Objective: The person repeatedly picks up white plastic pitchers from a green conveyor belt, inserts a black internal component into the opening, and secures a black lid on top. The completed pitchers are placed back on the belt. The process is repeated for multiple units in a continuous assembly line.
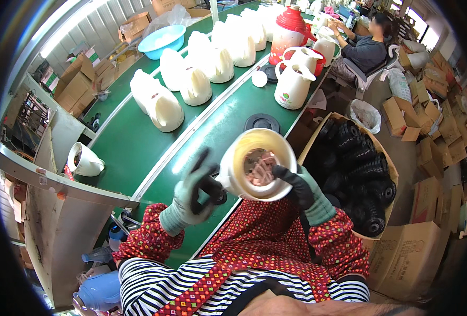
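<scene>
In front of my chest is a cream plastic jug body [233, 176], tipped so its wide round opening faces up at me. Crumpled pinkish-brown pieces [260, 167] show inside it. My right hand [303, 192], in a black and green glove, grips the jug body by its right rim. On the other side is my left hand [195, 196], gloved alike and blurred by motion. Its forefinger stretches up and the other fingers curl apart, close to the jug's left side. Whether they touch it I cannot tell. Just beyond the jug lies a black round lid [262, 122] on the green belt.
Several cream jug bodies [165, 109] line the green belt [191, 145], with a red vacuum flask [287, 34] farther off. A carton of black parts [357, 174] stands at my right. A blue basin [162, 41] is at the far left. A co-worker [367, 50] sits at far right.
</scene>
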`<action>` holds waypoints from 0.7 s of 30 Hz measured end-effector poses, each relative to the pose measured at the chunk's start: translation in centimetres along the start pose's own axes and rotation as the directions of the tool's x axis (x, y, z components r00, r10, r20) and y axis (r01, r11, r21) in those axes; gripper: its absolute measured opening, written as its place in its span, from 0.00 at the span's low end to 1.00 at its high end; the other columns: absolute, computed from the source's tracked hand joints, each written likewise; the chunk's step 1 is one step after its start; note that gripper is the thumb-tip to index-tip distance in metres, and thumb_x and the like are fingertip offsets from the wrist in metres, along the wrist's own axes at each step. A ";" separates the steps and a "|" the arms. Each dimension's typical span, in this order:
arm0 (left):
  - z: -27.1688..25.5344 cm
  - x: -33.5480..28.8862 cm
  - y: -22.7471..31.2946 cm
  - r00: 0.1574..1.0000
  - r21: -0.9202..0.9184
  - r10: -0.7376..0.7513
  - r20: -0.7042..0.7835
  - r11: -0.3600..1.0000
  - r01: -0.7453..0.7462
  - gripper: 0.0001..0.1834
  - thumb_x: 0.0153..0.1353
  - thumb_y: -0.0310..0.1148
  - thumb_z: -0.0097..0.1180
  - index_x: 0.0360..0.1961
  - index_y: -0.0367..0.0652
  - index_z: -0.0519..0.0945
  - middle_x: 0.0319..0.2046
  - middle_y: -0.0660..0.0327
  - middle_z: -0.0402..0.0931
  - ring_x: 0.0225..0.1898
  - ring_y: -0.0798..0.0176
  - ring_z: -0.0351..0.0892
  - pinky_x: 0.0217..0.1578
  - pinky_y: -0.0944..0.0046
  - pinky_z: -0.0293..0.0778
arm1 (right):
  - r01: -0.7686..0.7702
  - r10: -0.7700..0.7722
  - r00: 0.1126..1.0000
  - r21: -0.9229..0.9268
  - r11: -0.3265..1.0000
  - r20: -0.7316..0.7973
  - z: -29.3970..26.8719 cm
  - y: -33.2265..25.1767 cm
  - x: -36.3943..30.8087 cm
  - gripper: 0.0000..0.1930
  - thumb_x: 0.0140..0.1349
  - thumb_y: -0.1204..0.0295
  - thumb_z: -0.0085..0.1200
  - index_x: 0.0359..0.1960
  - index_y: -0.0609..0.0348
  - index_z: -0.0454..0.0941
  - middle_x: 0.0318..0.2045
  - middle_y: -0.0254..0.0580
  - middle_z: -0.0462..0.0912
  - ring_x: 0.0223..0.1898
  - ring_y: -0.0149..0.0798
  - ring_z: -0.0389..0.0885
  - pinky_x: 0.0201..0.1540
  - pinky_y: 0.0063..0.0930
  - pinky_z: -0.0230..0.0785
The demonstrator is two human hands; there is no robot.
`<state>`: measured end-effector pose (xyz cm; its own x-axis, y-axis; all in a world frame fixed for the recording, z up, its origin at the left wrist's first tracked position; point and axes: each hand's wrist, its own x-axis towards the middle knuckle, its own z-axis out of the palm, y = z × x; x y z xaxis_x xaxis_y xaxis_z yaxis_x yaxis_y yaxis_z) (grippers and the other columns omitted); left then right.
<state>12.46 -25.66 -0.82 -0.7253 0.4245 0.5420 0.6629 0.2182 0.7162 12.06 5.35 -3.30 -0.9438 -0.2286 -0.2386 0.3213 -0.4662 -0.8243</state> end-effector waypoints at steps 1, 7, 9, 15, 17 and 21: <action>1.1 -1.1 -2.5 0.975 0.037 -0.054 -0.217 0.997 0.063 0.36 0.62 0.17 0.61 0.71 0.32 0.62 0.72 0.36 0.62 0.40 0.60 0.87 0.40 0.62 0.82 | 0.012 -0.013 1.000 -0.026 1.000 -0.020 -1.4 -0.2 -0.9 0.24 0.69 0.71 0.64 0.64 0.67 0.74 0.53 0.44 0.85 0.52 0.37 0.85 0.57 0.31 0.78; 6.9 -1.1 -9.5 0.826 -0.559 -0.500 0.259 0.620 0.550 0.35 0.70 0.29 0.63 0.74 0.34 0.63 0.62 0.53 0.78 0.62 0.61 0.77 0.64 0.58 0.74 | -0.021 0.001 0.996 0.218 0.976 0.090 -5.6 1.1 -3.8 0.33 0.67 0.68 0.62 0.71 0.67 0.66 0.61 0.49 0.80 0.60 0.44 0.81 0.65 0.39 0.74; 7.5 1.4 -5.4 0.648 -0.784 -0.502 0.573 -0.107 0.611 0.32 0.71 0.30 0.62 0.73 0.35 0.66 0.65 0.53 0.76 0.63 0.61 0.77 0.66 0.57 0.73 | -0.106 0.092 0.992 0.162 0.981 0.089 -4.9 1.3 -3.5 0.36 0.64 0.67 0.64 0.72 0.65 0.65 0.61 0.47 0.80 0.60 0.43 0.81 0.65 0.37 0.73; 6.8 -1.8 -6.8 0.729 -0.870 -0.557 0.397 0.024 0.493 0.29 0.73 0.29 0.56 0.73 0.37 0.67 0.69 0.51 0.72 0.66 0.56 0.75 0.68 0.56 0.70 | -0.290 0.263 0.919 0.053 0.955 0.295 -0.2 0.4 2.2 0.32 0.72 0.56 0.61 0.70 0.64 0.69 0.61 0.42 0.81 0.59 0.34 0.80 0.66 0.32 0.70; 5.1 -2.6 -7.3 0.682 -0.890 -0.630 0.371 -0.032 0.454 0.29 0.73 0.30 0.56 0.73 0.37 0.67 0.69 0.51 0.73 0.66 0.56 0.75 0.68 0.55 0.70 | 0.052 0.004 0.966 -0.209 0.977 0.259 -3.2 2.7 8.7 0.40 0.70 0.45 0.58 0.72 0.63 0.67 0.64 0.50 0.78 0.63 0.42 0.78 0.68 0.37 0.68; 2.5 -4.8 -8.0 0.614 -0.922 -0.741 0.273 -0.019 0.387 0.29 0.74 0.32 0.55 0.73 0.37 0.68 0.69 0.51 0.73 0.66 0.56 0.75 0.68 0.55 0.70 | -0.113 -0.244 0.968 -0.972 -0.207 -0.061 -4.5 2.6 19.2 0.54 0.53 0.28 0.62 0.79 0.35 0.59 0.76 0.72 0.55 0.77 0.72 0.49 0.78 0.61 0.41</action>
<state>11.07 -27.19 -10.25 -0.8855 0.3386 -0.3181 -0.4646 -0.6503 0.6011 -5.57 3.58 -12.29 -0.9966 -0.0556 -0.0614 -0.0346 0.9529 -0.3013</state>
